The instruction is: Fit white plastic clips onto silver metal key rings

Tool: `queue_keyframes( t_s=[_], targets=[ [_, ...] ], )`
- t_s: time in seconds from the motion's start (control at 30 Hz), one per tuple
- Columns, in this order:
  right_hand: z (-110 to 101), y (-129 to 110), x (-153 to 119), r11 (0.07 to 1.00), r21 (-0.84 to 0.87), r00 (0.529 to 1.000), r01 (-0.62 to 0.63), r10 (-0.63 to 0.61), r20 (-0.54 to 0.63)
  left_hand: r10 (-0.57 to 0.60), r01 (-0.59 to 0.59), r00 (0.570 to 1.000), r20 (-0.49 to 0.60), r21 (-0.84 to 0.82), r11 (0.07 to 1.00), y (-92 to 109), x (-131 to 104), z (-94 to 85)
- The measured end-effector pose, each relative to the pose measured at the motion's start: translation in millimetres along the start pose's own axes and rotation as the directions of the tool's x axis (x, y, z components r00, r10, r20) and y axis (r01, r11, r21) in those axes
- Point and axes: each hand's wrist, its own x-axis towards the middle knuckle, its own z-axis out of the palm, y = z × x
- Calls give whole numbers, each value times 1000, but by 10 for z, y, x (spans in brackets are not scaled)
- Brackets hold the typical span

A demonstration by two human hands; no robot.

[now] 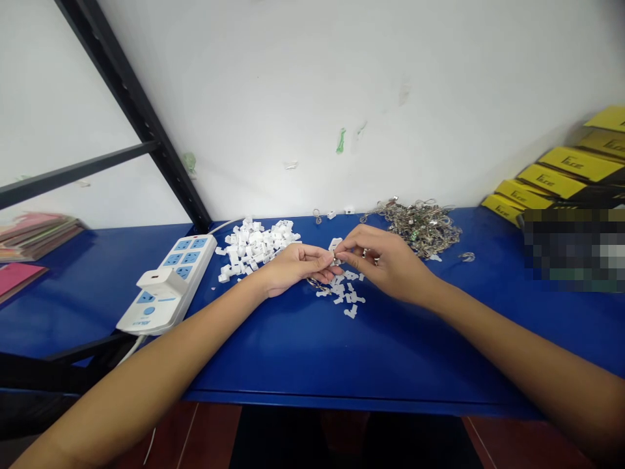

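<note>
The left hand [297, 266] and the right hand [390, 262] meet at the fingertips, both in a narrow pinch on a small part [336, 260] mostly covered by fingers. From the left, a pile of white plastic pieces [258, 244] lies on the far side of the left hand, the nearer of the two. A coiled wire [317, 283] shows beneath the left fingers; whether it joins the part, I cannot tell. The small part sits directly between the hands, neither clearly nearer; its long axis cannot be made out. Flat white pieces [347, 293] lie on its near side; a wire tangle [424, 228] lies far right, beyond the right hand.
</note>
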Motion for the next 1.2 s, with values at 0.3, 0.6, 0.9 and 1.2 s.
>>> queue_keyframes(
  t_s=[0.3,0.6,0.9,1.2],
  targets=[
    [-407,34,57,981,-172,992,-92,106,70,-13,14,999,-37,31,999,2,-1,5],
    [-522,208,71,915,-299,768,-272,393,505,-7,8,1000,-23,38,999,-7,0,-5],
    [-512,217,32,887,-325,708,-328,459,536,0,1,1000,-10,65,998,3,-5,3],
    [-343,-11,80,983,-79,977,-164,173,127,1,-1,1000,-6,62,998,10,-6,2]
  ],
)
